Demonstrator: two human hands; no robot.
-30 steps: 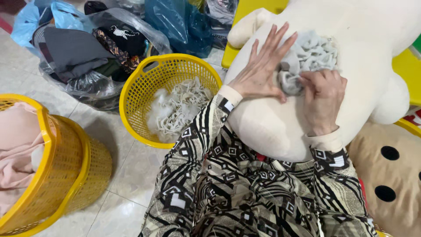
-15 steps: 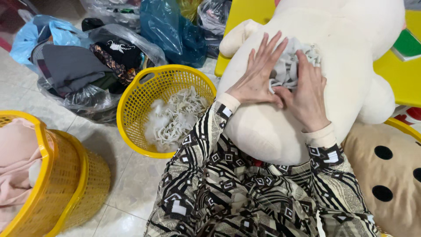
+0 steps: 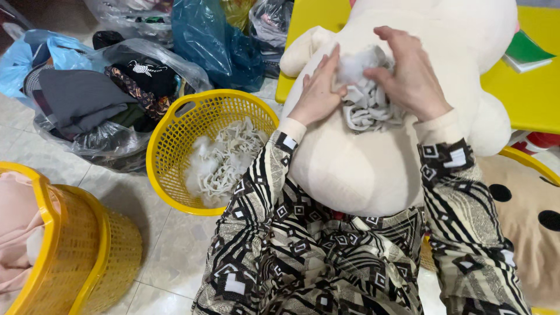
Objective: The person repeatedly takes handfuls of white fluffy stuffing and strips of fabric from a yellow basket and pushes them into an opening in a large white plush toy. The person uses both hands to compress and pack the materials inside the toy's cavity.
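From the head camera I look down on a big cream plush toy (image 3: 373,169) lying across my lap, its top toward the yellow table (image 3: 528,93) ahead. A wad of grey-white stuffing (image 3: 367,102) sits at an opening on the toy's upper side, between my two hands.

My left hand (image 3: 319,90) lies flat on the plush just left of the stuffing, fingers straight and close together, tips touching the edge of the wad; it grips nothing. My right hand (image 3: 411,73) curls over the wad from the right, fingers bent and narrowed, thumb and forefinger pinching a tuft of the stuffing at its top. Both wrists come out of cream cuffs under black-and-white patterned sleeves (image 3: 262,192).

Left of my lap, on the tiled floor (image 3: 169,245), stands a round yellow basket (image 3: 175,146) with more pale stuffing (image 3: 224,163) heaped inside. A second yellow basket (image 3: 76,256) stands at the lower left edge, holding pink cloth (image 3: 17,233). Behind the baskets lie plastic bags: a clear one (image 3: 99,99) full of dark clothes and a blue one (image 3: 213,41) near the table. On the table's right end lies a green book (image 3: 525,52). At my right, partly under my arm, is a tan cushion (image 3: 525,216) with black dots.
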